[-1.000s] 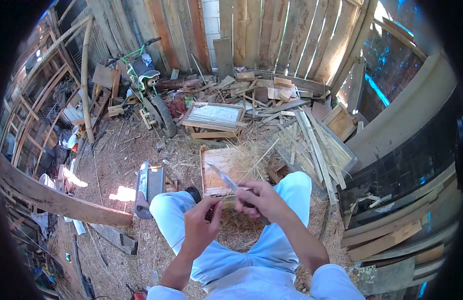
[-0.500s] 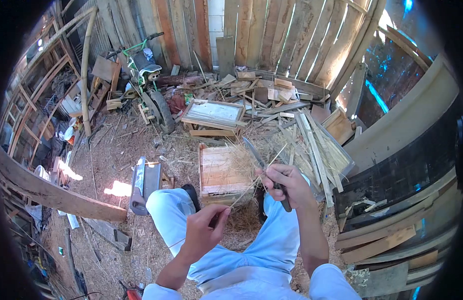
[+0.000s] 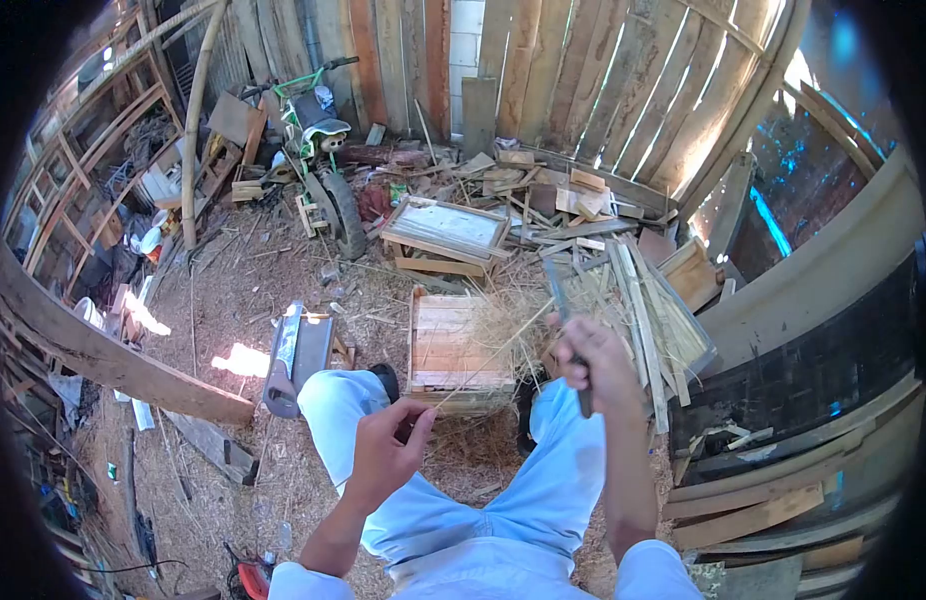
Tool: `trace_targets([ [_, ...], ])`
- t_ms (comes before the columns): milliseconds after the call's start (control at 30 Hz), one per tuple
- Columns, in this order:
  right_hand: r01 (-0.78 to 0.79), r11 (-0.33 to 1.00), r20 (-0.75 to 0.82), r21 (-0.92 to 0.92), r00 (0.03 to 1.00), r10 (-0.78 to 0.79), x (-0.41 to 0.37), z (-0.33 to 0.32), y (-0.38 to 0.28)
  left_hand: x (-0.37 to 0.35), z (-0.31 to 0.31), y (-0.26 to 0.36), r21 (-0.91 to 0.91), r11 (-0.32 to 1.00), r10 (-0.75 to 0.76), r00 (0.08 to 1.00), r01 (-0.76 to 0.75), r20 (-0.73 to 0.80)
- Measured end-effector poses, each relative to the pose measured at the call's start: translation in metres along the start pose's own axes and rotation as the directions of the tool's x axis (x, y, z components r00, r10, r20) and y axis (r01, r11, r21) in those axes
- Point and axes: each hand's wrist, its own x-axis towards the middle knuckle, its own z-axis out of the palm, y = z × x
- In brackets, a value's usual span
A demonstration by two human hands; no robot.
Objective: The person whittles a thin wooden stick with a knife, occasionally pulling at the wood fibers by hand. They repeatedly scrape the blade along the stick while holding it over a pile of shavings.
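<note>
My right hand point(image 3: 589, 358) grips a knife point(image 3: 563, 300) by its handle, blade pointing up and away over the straw pile. My left hand point(image 3: 388, 445) pinches the near end of a thin bamboo strip point(image 3: 483, 362), which runs up and right toward the knife hand. Both hands are above my knees in light blue trousers point(image 3: 463, 500). A wooden crate point(image 3: 453, 345) with a straw pile point(image 3: 513, 320) sits on the ground just beyond my knees.
A hand plane-like metal tool point(image 3: 293, 355) lies left of my knee. A child's bike point(image 3: 328, 170) and a framed panel point(image 3: 448, 228) stand farther back. Scrap boards point(image 3: 643, 300) pile up on the right. A long plank point(image 3: 113, 360) crosses the left.
My right hand has carried the knife up and to the right, away from my left hand, along the strip. The hands are now well apart. The view tilted slightly.
</note>
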Motion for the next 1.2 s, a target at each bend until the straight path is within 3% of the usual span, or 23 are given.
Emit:
trace_targets([
  [133, -0.053, 0.999, 0.094, 0.002, 0.994, 0.052, -0.012, 0.041, 0.027, 0.004, 0.01, 0.01, -0.02, 0.999, 0.041, 0.998, -0.042, -0.039],
  [200, -0.141, 0.988, 0.245, -0.063, 0.957, 0.153, -0.015, 0.051, 0.043, 0.004, 0.012, 0.013, -0.022, 0.998, 0.05, 0.999, -0.05, -0.022],
  [300, -0.17, 0.985, 0.278, -0.04, 0.945, 0.174, -0.016, 0.051, 0.041, 0.002, 0.013, 0.012, -0.051, 0.996, 0.07, 0.997, -0.071, -0.013],
  [367, -0.121, 0.992, 0.225, -0.021, 0.967, 0.122, -0.013, 0.038, 0.029, -0.001, 0.008, 0.013, -0.049, 0.997, 0.065, 0.998, -0.064, 0.021],
  [433, -0.043, 0.998, 0.029, 0.054, 0.999, 0.041, -0.008, 0.019, 0.014, -0.006, 0.005, 0.006, -0.087, 0.995, 0.054, 0.998, -0.05, 0.043],
  [667, -0.01, 0.997, 0.009, 0.08, 1.0, 0.009, -0.007, -0.002, -0.007, -0.003, 0.006, 0.007, -0.074, 0.997, 0.035, 0.987, -0.024, 0.159],
  [733, 0.103, 0.973, -0.02, 0.206, 0.995, -0.101, -0.003, -0.015, -0.008, -0.003, 0.005, 0.002, -0.078, 0.996, 0.058, 0.988, -0.047, 0.142],
  [800, 0.209, 0.951, -0.235, 0.229, 0.96, -0.154, 0.001, -0.029, -0.025, -0.005, 0.002, -0.004, -0.073, 0.996, 0.061, 0.992, -0.054, 0.107],
  [833, 0.19, 0.953, -0.208, 0.237, 0.968, -0.142, 0.002, -0.033, -0.027, -0.003, -0.002, -0.005, -0.147, 0.989, 0.016, 0.996, -0.002, 0.091],
  [900, 0.234, 0.968, -0.232, 0.092, 0.95, -0.207, 0.005, -0.034, -0.023, 0.005, -0.007, -0.009, -0.217, 0.975, -0.041, 0.999, 0.047, 0.033],
  [967, 0.05, 0.91, -0.11, -0.412, 0.988, -0.105, 0.009, -0.02, 0.001, 0.016, -0.005, -0.011, -0.494, 0.835, -0.192, 0.969, 0.243, 0.152],
  [1000, -0.112, 0.583, -0.148, -0.805, 0.989, -0.015, 0.016, -0.012, 0.015, 0.023, -0.003, -0.008, -0.498, 0.834, -0.201, 0.971, 0.238, 0.129],
  [1033, 0.069, 0.642, -0.061, -0.764, 0.982, -0.178, 0.014, 0.0, 0.04, 0.03, -0.001, -0.004, -0.589, 0.769, -0.207, 0.968, 0.251, 0.142],
  [1100, 0.06, 0.665, -0.035, -0.745, 0.991, -0.129, 0.011, 0.017, 0.056, 0.042, 0.006, -0.004, -0.669, 0.7, -0.21, 0.968, 0.249, 0.14],
  [1200, -0.04, 0.86, -0.072, -0.509, 0.997, 0.004, -0.002, 0.046, 0.053, 0.057, 0.015, -0.013, -0.698, 0.712, -0.109, 0.994, 0.076, -0.003],
])
